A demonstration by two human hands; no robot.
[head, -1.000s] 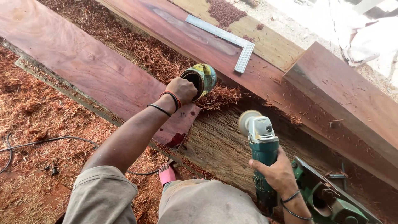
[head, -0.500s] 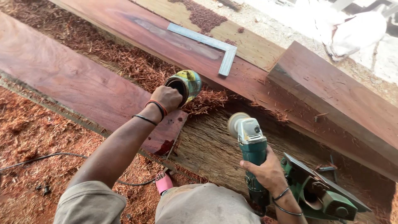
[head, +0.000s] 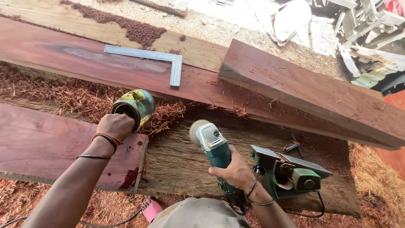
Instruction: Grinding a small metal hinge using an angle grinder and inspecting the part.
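Observation:
My left hand (head: 114,126) grips a dented tin can (head: 136,106) with a yellow and green label, tipped on its side over the end of a reddish plank (head: 50,145). My right hand (head: 236,172) is closed around the body of a teal angle grinder (head: 213,145), whose round sanding disc (head: 195,130) points up and to the left above a rough grey board (head: 177,162). Dark red stains mark the plank's end near the can.
A green electric planer (head: 291,173) rests on the rough board right of my right hand. A metal try square (head: 164,59) lies on a long red plank (head: 105,63). A thick red beam (head: 312,90) lies at the right. Red wood shavings (head: 71,95) cover the ground. A pink object (head: 151,209) sits near my knees.
The view has shifted, so boards and tools sit lower and more to the right in frame. Both hands keep their grips on the can and grinder.

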